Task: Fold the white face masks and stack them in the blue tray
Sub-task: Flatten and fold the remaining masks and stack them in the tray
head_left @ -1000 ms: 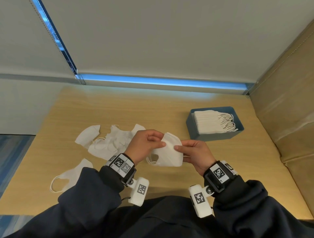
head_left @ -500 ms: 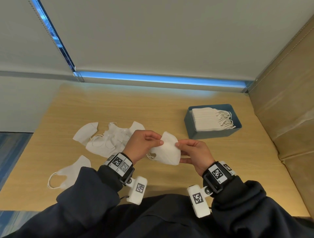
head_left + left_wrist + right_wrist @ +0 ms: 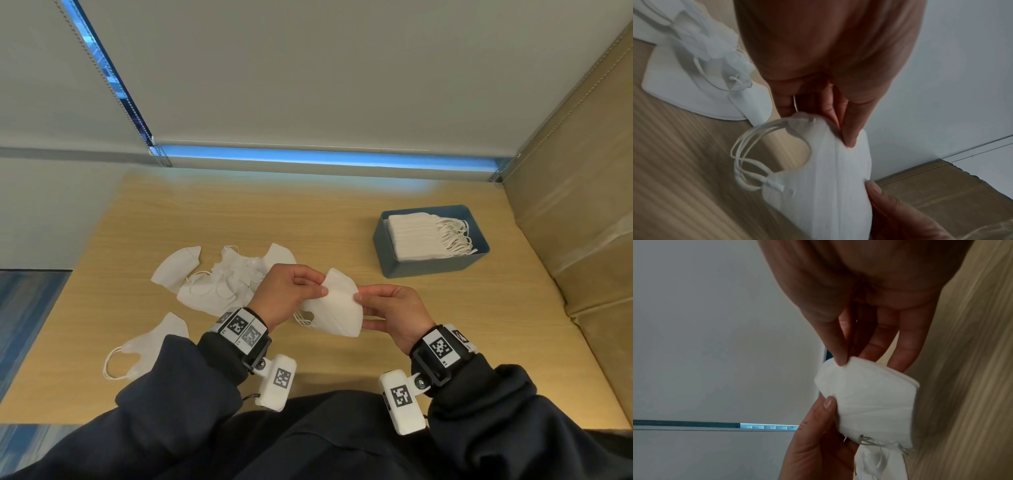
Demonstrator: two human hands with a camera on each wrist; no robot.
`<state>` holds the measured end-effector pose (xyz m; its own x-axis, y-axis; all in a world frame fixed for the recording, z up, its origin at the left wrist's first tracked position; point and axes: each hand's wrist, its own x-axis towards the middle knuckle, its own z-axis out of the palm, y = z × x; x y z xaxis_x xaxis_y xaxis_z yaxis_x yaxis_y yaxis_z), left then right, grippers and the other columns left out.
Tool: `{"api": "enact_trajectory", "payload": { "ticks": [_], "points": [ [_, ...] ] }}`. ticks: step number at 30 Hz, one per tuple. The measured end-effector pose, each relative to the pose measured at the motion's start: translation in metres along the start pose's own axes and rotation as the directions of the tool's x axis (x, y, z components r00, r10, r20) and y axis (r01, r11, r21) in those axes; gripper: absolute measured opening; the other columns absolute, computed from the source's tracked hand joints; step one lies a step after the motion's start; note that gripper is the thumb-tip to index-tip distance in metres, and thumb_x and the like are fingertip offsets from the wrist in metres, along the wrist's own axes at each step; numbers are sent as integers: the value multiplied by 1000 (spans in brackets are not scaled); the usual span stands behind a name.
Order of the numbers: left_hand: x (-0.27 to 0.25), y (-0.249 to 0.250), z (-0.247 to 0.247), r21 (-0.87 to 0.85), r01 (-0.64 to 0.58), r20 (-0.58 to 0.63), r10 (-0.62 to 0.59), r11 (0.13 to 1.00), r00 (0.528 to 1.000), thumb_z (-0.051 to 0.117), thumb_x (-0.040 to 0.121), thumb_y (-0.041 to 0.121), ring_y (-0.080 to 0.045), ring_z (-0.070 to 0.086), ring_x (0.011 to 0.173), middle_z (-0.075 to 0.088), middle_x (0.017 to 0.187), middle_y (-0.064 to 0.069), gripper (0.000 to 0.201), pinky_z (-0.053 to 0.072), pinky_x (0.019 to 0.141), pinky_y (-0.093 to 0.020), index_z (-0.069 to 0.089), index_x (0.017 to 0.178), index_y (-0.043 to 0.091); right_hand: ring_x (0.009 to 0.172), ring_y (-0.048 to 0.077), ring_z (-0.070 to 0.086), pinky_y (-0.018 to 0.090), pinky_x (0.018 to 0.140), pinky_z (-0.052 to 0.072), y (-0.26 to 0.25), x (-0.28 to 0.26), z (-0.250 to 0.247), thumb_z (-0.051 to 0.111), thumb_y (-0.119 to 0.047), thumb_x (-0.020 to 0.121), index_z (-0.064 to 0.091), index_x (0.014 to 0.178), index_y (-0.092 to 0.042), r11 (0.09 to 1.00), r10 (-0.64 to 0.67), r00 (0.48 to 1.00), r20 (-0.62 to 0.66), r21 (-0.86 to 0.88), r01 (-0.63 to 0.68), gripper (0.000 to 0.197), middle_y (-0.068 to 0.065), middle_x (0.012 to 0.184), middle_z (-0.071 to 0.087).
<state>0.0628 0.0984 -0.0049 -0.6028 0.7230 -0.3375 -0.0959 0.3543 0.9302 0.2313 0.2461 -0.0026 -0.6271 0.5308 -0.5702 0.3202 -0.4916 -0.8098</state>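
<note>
The left hand [image 3: 287,291] pinches the upper left edge of a folded white face mask [image 3: 337,305] between thumb and fingers. The right hand [image 3: 394,315] pinches the opposite, upper right edge of the same mask with thumb and forefinger. Both hands hold the mask above the wooden table [image 3: 308,219], at lower centre of the head view. The mask is folded in half. Its ear loops [image 3: 748,155] hang from the lower left side, below the left hand.

In the left wrist view, the thumb [image 3: 851,129] presses on the top corner of the mask, and the right thumb tip [image 3: 874,189] meets its far edge.

Left of the hands, a loose pile of unfolded masks [image 3: 222,277] lies on the table. One further single mask [image 3: 150,346] lies apart at lower left, next to the left sleeve [image 3: 178,387].

The blue tray [image 3: 382,250] stands at right centre of the head view, well apart from the hands. It contains a row of folded masks [image 3: 414,236], packed against its left wall. Their ear loops [image 3: 455,236] all trail towards the right end of the tray.
</note>
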Motion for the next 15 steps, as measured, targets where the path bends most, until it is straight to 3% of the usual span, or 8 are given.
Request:
{"api": "enact_trajectory", "payload": {
  "ticks": [9,13,15],
  "points": [
    [3,-12,0,41,9,26,-10,999,1000,86,79,17,-15,73,83,78,89,-9,16,56,80,-28,80,94,15,83,28,73,44,71,63,9,3,-4,78,-5,85,74,105,3,999,51,999,-16,-15,-51,22,18,102,78],
    [5,-31,-8,297,45,221,-115,954,968,89,76,29,-12,73,88,76,90,4,34,56,86,-30,74,106,24,82,27,75,43,69,62,19,10,-10,79,-7,84,75,104,-3,989,141,988,-70,-29,-144,20,15,99,79],
    [2,-40,-12,472,42,261,-185,881,947,86,77,28,-12,68,87,70,86,9,42,52,79,-25,68,114,25,83,27,76,41,67,61,24,14,-15,79,-6,84,74,106,-4,980,198,976,-95,-13,-200,22,14,98,79]
  ]
}}
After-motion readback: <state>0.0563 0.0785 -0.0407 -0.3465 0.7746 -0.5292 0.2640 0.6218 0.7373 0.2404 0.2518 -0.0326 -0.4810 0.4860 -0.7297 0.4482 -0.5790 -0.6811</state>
